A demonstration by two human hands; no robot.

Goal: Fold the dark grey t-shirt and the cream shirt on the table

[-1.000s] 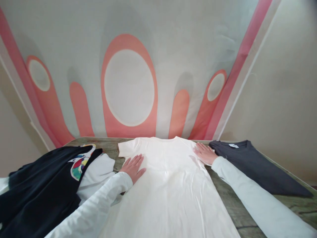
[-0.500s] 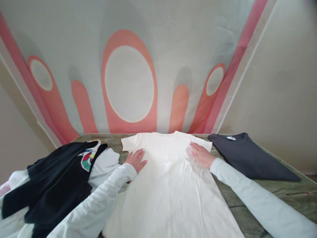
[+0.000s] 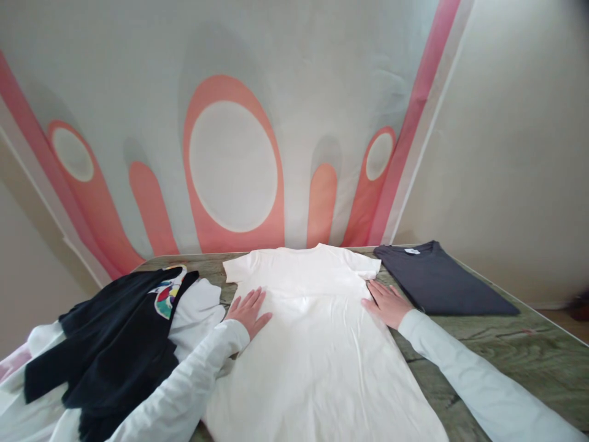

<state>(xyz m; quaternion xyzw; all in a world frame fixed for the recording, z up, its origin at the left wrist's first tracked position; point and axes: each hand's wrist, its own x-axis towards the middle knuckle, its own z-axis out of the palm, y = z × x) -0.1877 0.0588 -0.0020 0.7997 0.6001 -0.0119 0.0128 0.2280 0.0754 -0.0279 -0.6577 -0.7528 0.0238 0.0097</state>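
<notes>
White shirt [image 3: 310,350] (spread) beneath left fingers [image 3: 253,300]

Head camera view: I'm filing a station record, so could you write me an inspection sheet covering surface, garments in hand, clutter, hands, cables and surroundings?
Surface: wood-grain table, bare patches visible between garments.
Garment in hand: white short-sleeved shirt, spread out, neck toward the far edge, some creases; its near end runs out of frame.
Clutter: black garment with a colourful print, loosely heaped at left beside white cloth; dark grey shirt lying flat at right, seemingly folded.
Hands: left hand and right hand both open, palms down, at the white shirt's opposite side edges.
Cables: nothing seen.
Surroundings: grey backdrop with pink shapes behind; plain wall at right.
</notes>
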